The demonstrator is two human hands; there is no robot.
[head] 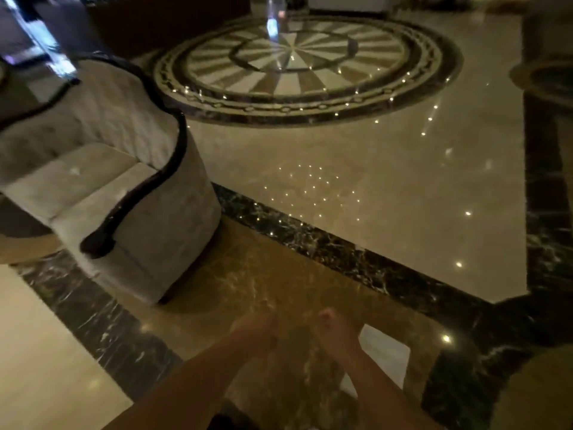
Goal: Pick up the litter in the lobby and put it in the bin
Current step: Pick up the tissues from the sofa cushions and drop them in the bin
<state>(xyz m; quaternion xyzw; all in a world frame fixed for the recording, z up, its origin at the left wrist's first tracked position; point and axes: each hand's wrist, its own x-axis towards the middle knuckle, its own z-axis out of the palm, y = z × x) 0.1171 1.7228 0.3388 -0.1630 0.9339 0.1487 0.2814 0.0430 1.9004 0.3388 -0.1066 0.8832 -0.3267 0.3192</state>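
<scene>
Both of my bare forearms reach forward low in the head view, over brown marble floor. My left hand (257,328) and my right hand (333,327) are blurred, side by side and a little apart, fingers curled in. Nothing shows in either hand. A pale rectangular patch (384,356) lies on the floor just right of my right hand; whether it is paper or a floor inlay I cannot tell. I see no clear bin.
A grey tufted armchair (124,193) with dark trim stands at the left. A round patterned floor medallion (297,66) lies ahead. Dark marble bands (325,243) cross the polished floor. A round dark-and-gold object (545,79) sits at the right edge, and a tan rounded shape (539,392) at the bottom right.
</scene>
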